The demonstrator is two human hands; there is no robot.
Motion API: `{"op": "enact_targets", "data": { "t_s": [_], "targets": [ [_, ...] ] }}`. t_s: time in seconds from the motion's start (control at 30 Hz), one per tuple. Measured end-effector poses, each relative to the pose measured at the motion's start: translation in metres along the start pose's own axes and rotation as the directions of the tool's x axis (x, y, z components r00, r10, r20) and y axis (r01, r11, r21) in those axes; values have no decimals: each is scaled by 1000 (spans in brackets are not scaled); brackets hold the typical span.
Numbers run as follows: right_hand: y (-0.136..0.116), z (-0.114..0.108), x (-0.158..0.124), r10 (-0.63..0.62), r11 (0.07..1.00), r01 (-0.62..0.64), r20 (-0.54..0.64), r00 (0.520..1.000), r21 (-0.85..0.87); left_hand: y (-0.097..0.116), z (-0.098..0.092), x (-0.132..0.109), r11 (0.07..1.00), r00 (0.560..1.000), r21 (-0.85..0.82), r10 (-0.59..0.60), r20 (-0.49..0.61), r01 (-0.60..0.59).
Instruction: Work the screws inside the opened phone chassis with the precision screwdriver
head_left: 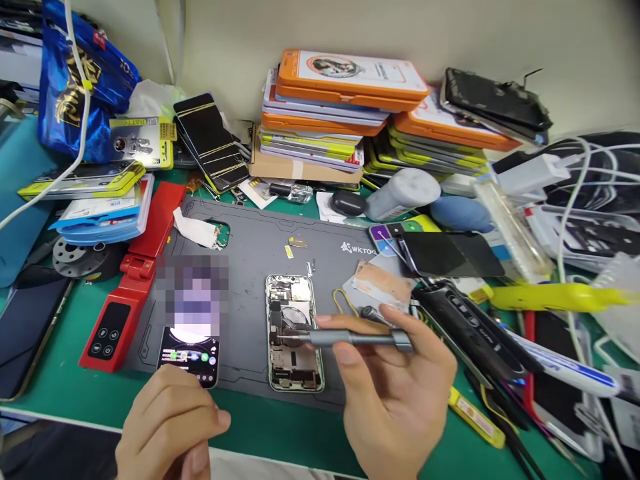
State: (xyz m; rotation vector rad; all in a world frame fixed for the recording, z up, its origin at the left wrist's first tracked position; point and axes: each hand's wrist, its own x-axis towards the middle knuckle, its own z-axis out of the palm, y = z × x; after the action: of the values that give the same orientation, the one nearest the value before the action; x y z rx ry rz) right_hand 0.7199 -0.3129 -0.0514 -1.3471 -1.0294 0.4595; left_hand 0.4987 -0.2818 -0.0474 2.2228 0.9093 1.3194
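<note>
An opened phone [294, 333] with its insides showing lies on the grey work mat [250, 253]. My right hand [395, 393] grips a slim grey screwdriver [350, 339] held sideways, its tip over the middle of the opened phone. My left hand [167, 427] is loosely curled near the front table edge, holding nothing that I can see. It sits just below a second phone [189, 347] with a lit screen on the mat's left side.
A red device [133, 280] lies along the mat's left edge. Stacked orange and yellow boxes [345, 100] fill the back. Tools, a black handle [465, 320], a yellow tool [555, 297] and white cables [575, 200] crowd the right. A dark phone [27, 327] lies at left.
</note>
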Motion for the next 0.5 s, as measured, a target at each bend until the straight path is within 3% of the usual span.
{"op": "enact_targets", "data": {
  "t_s": [0.17, 0.33, 0.4, 0.5],
  "targets": [
    [9, -10, -16, 62, 998, -62, -43, 997, 15, 3, 3, 5, 993, 989, 87, 70, 129, -82],
    [9, -10, -22, 74, 997, -73, -61, 995, 16, 1, 7, 2, 988, 990, 133, 60, 129, -77],
    [2, -6, -25, 135, 991, -134, -91, 987, 17, 1, 7, 3, 985, 990, 154, 56, 125, -76],
    [-12, 4, -28, 322, 946, -324, -209, 924, 24, 0, 4, 2, 979, 987, 185, 56, 149, -84]
  ]
}}
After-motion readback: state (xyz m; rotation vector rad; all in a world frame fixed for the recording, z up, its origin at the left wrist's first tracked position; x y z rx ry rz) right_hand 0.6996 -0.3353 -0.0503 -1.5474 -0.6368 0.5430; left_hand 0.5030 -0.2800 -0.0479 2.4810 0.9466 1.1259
